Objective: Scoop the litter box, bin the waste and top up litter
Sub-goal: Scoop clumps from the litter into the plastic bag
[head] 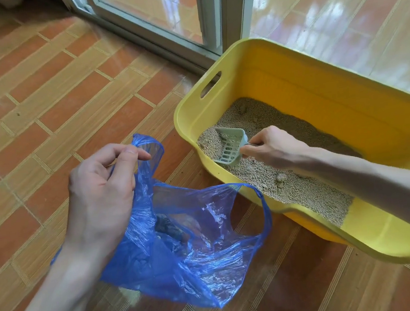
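The right hand (272, 147) is gripping the handle of a slotted scoop (230, 144), whose blade is lying in the litter (291, 181) inside the yellow litter box (305, 80). The left hand (100, 190) is pinching one handle of the blue bag (197, 253) just beside the box on the tiled floor (39, 97), and something dark, possibly waste, is sitting inside it.

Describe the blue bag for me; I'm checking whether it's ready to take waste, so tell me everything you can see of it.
The bag is thin, translucent blue plastic with loop handles, crinkled and glossy. It sits slumped on the tiled floor, left of the yellow litter box, apparently just clear of it. The left hand pinches one handle and holds it up, so the mouth gapes toward the box; the other handle hangs loose on the box side. Dark clumps already lie inside at the bottom.
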{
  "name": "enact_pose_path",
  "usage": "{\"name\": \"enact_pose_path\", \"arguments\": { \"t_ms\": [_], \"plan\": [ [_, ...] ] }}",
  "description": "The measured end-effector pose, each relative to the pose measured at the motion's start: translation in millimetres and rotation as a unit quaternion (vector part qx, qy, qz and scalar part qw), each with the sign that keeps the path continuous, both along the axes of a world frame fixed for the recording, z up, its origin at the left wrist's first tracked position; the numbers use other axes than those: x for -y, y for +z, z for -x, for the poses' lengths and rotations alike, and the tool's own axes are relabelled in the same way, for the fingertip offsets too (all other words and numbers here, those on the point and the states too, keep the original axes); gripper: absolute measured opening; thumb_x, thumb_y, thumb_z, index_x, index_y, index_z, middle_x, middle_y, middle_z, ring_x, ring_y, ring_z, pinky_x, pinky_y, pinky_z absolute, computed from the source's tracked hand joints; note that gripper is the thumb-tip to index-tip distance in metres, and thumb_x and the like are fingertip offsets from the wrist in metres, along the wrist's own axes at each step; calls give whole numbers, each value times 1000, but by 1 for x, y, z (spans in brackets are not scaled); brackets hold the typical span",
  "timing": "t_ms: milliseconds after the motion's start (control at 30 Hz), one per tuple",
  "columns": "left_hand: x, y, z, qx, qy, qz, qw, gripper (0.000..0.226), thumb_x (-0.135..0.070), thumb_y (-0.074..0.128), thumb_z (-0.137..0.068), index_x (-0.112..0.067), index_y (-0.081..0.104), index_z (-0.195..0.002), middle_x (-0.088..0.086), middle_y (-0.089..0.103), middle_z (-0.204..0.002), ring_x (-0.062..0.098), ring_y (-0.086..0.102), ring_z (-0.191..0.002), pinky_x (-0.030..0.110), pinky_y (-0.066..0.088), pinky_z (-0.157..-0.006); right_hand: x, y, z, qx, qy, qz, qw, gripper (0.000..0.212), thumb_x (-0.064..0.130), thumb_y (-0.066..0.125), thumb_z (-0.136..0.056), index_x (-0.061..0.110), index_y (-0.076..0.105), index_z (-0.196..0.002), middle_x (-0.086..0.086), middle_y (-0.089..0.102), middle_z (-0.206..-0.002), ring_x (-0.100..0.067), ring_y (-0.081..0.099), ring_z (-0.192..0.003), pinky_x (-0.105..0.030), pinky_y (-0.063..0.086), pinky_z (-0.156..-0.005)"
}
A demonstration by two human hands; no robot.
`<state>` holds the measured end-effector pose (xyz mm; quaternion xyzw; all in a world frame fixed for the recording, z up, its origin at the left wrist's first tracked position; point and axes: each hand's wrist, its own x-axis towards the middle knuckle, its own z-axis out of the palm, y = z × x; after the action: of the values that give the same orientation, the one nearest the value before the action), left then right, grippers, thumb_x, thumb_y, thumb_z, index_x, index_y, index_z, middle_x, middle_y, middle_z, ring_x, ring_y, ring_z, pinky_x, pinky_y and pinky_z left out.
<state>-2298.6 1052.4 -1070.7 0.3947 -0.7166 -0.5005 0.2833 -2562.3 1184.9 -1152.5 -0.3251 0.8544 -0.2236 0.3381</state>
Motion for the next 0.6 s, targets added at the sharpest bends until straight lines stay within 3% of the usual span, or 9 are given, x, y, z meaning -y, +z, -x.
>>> {"name": "enact_pose_path", "arguments": {
  "t_ms": [233, 367, 600],
  "plan": [
    [0, -1, -2, 4, -1, 0, 1000, 27, -34, 55, -100, -24, 75, -85, 3, 29, -54, 19, 21, -49, 23, 17, -46, 3, -13, -11, 40, -50, 57, 996, 38, 39, 63, -94, 5, 74, -80, 4, 51, -55, -12, 36, -46, -25, 26, -42],
    [1, -1, 0, 5, -1, 3, 1000, 27, -30, 55, -103, -23, 75, -85, 1, 29, -54, 17, 21, -48, 23, 17, -46, -8, -17, -10, 115, -91, 124, 981, 29, 37, 63, -96, 15, 78, -83, 1, 52, -59, -17, 40, -57, -34, 32, -52],
    [-3, 0, -4, 8, -6, 9, 1000, 27, -34, 56, -101, -24, 75, -86, 1, 30, -54, 18, 22, -48, 24, 17, -47, -38, -14, -3, 112, -90, 159, 977, 32, 40, 62, -97, 14, 77, -86, 5, 48, -54, -16, 39, -52, -35, 31, -52]
  ]
}}
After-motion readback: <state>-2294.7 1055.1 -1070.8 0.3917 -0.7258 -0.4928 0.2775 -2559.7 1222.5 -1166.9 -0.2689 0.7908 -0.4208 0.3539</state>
